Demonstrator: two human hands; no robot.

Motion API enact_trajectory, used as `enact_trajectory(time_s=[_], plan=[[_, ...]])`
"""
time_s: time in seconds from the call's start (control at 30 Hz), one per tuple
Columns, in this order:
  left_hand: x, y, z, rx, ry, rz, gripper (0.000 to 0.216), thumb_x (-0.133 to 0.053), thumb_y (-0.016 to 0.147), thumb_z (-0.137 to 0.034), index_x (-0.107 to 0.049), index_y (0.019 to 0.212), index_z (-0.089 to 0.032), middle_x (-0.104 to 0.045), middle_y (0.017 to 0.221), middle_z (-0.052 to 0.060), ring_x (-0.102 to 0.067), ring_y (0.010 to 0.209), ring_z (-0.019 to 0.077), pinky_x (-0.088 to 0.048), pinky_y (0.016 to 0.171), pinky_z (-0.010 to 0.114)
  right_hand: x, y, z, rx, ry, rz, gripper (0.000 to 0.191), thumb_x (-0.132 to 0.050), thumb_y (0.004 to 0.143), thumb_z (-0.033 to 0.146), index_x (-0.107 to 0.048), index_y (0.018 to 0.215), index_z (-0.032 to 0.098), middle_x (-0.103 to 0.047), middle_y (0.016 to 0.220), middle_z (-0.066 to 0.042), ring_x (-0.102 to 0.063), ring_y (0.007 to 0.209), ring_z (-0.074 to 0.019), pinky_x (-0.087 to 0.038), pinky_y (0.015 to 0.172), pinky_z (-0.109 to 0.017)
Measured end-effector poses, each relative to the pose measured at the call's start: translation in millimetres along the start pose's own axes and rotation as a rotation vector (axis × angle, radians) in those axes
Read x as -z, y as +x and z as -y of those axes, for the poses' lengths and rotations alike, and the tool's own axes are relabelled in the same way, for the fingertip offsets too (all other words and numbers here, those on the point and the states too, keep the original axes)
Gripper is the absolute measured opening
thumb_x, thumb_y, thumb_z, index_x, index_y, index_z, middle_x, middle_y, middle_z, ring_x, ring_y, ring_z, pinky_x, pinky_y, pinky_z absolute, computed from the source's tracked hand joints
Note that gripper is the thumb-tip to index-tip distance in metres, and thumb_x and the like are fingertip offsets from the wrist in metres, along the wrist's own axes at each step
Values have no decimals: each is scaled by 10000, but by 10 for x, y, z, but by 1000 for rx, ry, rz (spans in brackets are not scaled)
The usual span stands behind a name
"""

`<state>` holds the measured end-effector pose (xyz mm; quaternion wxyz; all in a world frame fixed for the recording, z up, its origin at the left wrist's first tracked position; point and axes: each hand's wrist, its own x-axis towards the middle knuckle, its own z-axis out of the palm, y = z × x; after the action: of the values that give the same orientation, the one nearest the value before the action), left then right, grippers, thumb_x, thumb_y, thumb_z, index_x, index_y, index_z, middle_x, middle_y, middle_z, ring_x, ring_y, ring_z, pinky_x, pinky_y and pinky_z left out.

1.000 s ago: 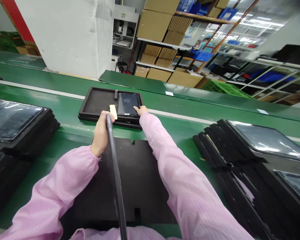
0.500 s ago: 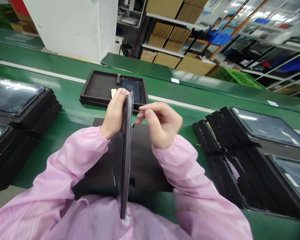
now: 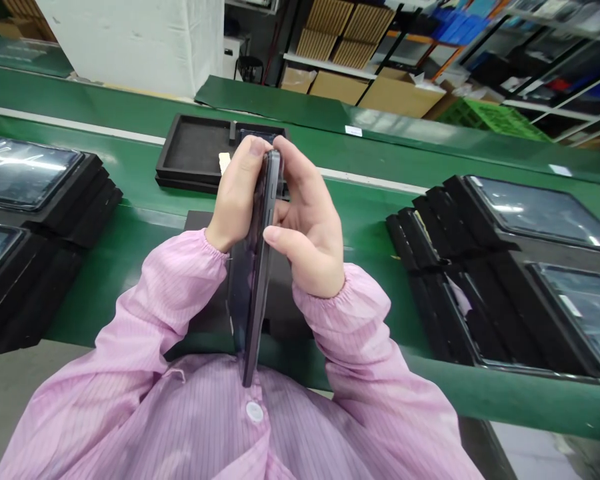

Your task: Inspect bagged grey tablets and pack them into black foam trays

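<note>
A dark tablet (image 3: 261,280) stands on edge in front of my chest, its thin side with buttons turned up toward me. My left hand (image 3: 239,193) grips its far end from the left, thumb near the top corner. On the right side, my right hand (image 3: 310,227) curls around the same end, fingertips at the far corner and thumb against the edge. Part of the tablet's screen shows on the left; its back is hidden from me. Beneath it lies a flat black foam sheet (image 3: 285,300), partly covered by the tablet and my arms.
Stacked black foam trays holding tablets stand at the left (image 3: 87,200) and right (image 3: 485,280). Beyond my hands sits another black tray (image 3: 195,150) with a small yellow-white piece (image 3: 224,162) at its near edge. The green bench (image 3: 370,220) runs across.
My right hand has moved from beside the tablet onto its far end and edge. The left hand keeps its grip. The view has shifted a little downward.
</note>
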<state>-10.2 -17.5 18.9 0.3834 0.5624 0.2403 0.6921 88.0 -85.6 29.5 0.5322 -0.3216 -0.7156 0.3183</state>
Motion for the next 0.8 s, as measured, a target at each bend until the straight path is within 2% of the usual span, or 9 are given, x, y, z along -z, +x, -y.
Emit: enact_trajectory(time_s=[0.1, 0.23, 0.4, 0.63, 0.7, 0.8], plan=[[-14, 12, -11, -32, 27, 33, 507, -464, 882, -670, -562, 742, -193, -508, 699, 13, -501, 635, 131, -457, 632, 276, -33, 16, -52, -26, -4, -74, 620, -501, 896, 382, -332, 1472, 229, -340, 1584, -97, -618, 719, -73, -499, 536, -222], [-34, 1, -27, -138, 19, 98, 494, -421, 949, -608, -524, 732, -177, -450, 673, -2, -460, 599, 108, -414, 594, 259, -76, 8, -107, 59, 96, -149, 592, -532, 877, 540, -418, 1378, 246, -435, 1517, -81, -678, 835, -136, -529, 573, -237], [-38, -86, -69, -187, 26, 171, 471, -378, 966, -594, -548, 803, -186, -455, 719, 9, -532, 699, 147, -425, 658, 289, -90, -64, -76, 130, 187, -213, 493, -602, 862, 521, -488, 1285, 295, -534, 1406, -29, -692, 865, -159, -573, 629, -276], [-53, -201, -233, -168, 43, 200, 435, -406, 975, -562, -585, 811, -200, -543, 773, 31, -542, 743, 171, -451, 709, 324, -123, -144, 34, 84, 3, -323, 424, -559, 866, 560, -507, 1205, 312, -579, 1233, -34, -665, 1012, -246, -603, 752, -387], [-61, -206, -220, -151, 34, 179, 425, -437, 966, -561, -598, 805, -202, -562, 793, 37, -565, 783, 180, -463, 738, 327, -147, -143, 36, 93, 7, -341, 415, -570, 864, 536, -492, 1207, 318, -571, 1202, -40, -655, 1043, -265, -597, 772, -413], [-23, -257, -77, -63, 6, 12, 371, -500, 953, -536, -627, 840, -206, -602, 893, 49, -593, 905, 185, -473, 800, 308, -176, -151, 44, 136, 21, -364, 421, -597, 850, 505, -471, 1198, 306, -549, 1187, -53, -641, 1058, -272, -592, 787, -430]])
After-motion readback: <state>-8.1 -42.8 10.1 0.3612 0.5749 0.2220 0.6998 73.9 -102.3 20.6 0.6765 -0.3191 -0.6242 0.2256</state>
